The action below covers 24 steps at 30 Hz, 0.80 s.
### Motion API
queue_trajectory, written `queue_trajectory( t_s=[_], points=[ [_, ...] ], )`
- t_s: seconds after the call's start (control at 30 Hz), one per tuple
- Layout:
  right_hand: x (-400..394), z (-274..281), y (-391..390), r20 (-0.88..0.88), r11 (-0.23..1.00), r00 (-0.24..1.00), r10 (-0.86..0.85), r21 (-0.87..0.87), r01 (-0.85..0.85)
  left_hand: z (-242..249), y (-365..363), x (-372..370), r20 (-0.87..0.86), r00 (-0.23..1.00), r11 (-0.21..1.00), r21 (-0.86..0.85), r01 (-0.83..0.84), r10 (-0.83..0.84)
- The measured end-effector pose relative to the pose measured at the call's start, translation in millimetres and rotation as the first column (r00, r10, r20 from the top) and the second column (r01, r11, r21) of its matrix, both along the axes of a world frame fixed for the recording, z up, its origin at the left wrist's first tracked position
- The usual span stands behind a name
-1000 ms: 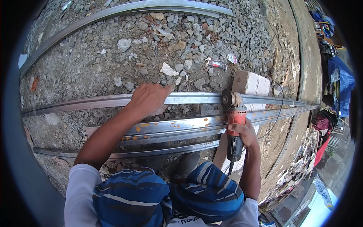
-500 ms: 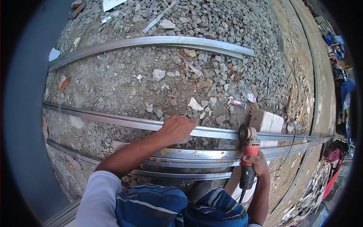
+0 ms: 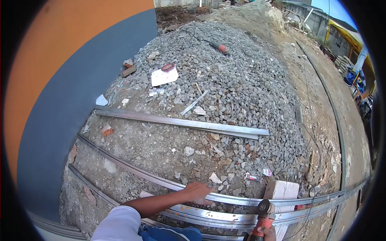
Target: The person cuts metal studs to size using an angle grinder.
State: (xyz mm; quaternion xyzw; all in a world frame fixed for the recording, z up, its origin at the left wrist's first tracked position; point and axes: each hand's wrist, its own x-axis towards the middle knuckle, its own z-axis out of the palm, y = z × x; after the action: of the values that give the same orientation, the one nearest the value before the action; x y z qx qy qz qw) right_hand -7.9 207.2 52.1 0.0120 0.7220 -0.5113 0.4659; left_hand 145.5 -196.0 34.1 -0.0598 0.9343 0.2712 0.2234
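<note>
My left hand (image 3: 197, 191) is closed over a long silvery metal channel (image 3: 231, 198) lying across the ground in front of me. In my right hand (image 3: 267, 232), at the bottom of the view, is a red and black angle grinder (image 3: 264, 222) with its cutting disc (image 3: 263, 206) uppermost. The disc is right beside the channel, to the right of my left hand. A pale block (image 3: 282, 189) lies under the channel near the grinder. Closer to me, more metal channels (image 3: 209, 214) with orange-brown spots run alongside the held one. The lower part of the grinder is cut off by the frame.
Two more metal channels (image 3: 181, 121) lie farther out on the gravel (image 3: 241, 88). Beyond them are a white sheet (image 3: 165, 78) with a reddish disc (image 3: 167, 67) and another red power tool (image 3: 222, 49). A grey and orange wall (image 3: 80, 80) stands at left. A thin cord (image 3: 311, 209) trails at right.
My view has tilted up, bringing the wall, gravel pile and far ground into sight, so hands and channels appear lower. Both hands keep their holds.
</note>
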Motion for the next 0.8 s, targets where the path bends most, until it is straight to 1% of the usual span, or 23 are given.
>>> queue_trajectory(
  t_s=[0.03,0.07,0.1,0.13,0.17,0.2,0.23,0.27,0.33,0.37,0.4,0.43,0.47,0.53,0.67,0.73,0.8],
  points=[
    [2.2,-1.7,8.9,0.006,1.0,1.0,-0.019,-0.024,0.019,-3.8,-0.1,-0.5,-0.007,1.0,1.0,-0.01,0.011,-0.012],
    [4.3,-3.1,18.9,0.013,0.998,0.999,-0.039,-0.046,0.039,-14.3,-1.5,-1.2,-0.073,0.997,1.0,0.01,0.002,-0.001],
    [6.9,-4.3,28.9,0.02,0.996,0.998,-0.059,-0.068,0.06,-14.9,-0.8,-1.8,-0.138,0.99,0.999,0.033,-0.005,0.009],
    [11.4,-5.1,40.3,0.029,0.993,0.996,-0.082,-0.087,0.084,-11.0,-2.8,-6.2,-0.143,0.99,1.0,0.028,0.012,-0.008],
    [18.8,-5.9,53.7,0.039,0.987,0.992,-0.116,-0.104,0.119,0.9,-8.4,-17.1,0.076,0.997,0.973,0.23,0.006,-0.024],
    [30.1,-5.7,69.1,0.047,0.978,0.985,-0.165,-0.121,0.169,8.9,-9.0,-27.1,0.288,0.953,0.911,0.41,-0.031,-0.097],
    [40.1,-5.0,84.0,0.05,0.966,0.976,-0.213,-0.139,0.218,-19.6,-13.6,-33.4,0.415,0.894,0.843,0.53,-0.089,-0.166],
    [47.2,-5.7,95.6,0.053,0.953,0.966,-0.253,-0.161,0.258,-20.6,-11.8,-33.4,0.405,0.893,0.849,0.526,-0.053,-0.195],
    [55.1,-8.4,111.6,0.063,0.928,0.951,-0.304,-0.208,0.311,-19.2,-11.3,-30.3,0.33,0.932,0.892,0.451,-0.015,-0.151],
    [57.1,-9.6,116.9,0.07,0.916,0.945,-0.32,-0.231,0.328,-22.2,-7.6,-22.9,0.321,0.933,0.895,0.445,0.002,-0.161],
    [58.9,-11.2,121.5,0.079,0.906,0.94,-0.333,-0.252,0.342,-26.9,-1.7,-12.7,0.12,0.986,0.977,0.196,0.089,-0.114],
    [60.1,-12.6,125.8,0.088,0.896,0.936,-0.341,-0.271,0.352,-27.3,3.9,-8.5,-0.096,0.989,0.991,-0.074,0.108,-0.115],
    [62.3,-14.7,129.7,0.1,0.886,0.932,-0.349,-0.288,0.362,-20.9,9.6,-7.8,-0.1,0.988,0.991,-0.078,0.112,-0.12],
    [67.7,-19.0,136.3,0.126,0.866,0.924,-0.362,-0.32,0.383,-5.3,21.2,-3.6,-0.028,0.999,0.98,-0.196,0.037,-0.043],
    [73.6,-25.7,144.0,0.174,0.827,0.91,-0.375,-0.38,0.414,-0.1,35.4,-0.2,-0.03,1.0,0.968,-0.25,-0.009,0.001],
    [74.3,-28.8,144.6,0.196,0.804,0.905,-0.378,-0.414,0.426,-13.0,38.4,7.6,-0.139,0.99,0.955,-0.295,-0.026,-0.016],
    [73.6,-32.3,142.5,0.219,0.779,0.9,-0.378,-0.449,0.437,-12.8,39.8,9.9,-0.146,0.989,0.957,-0.289,-0.027,-0.016]
  ],
)
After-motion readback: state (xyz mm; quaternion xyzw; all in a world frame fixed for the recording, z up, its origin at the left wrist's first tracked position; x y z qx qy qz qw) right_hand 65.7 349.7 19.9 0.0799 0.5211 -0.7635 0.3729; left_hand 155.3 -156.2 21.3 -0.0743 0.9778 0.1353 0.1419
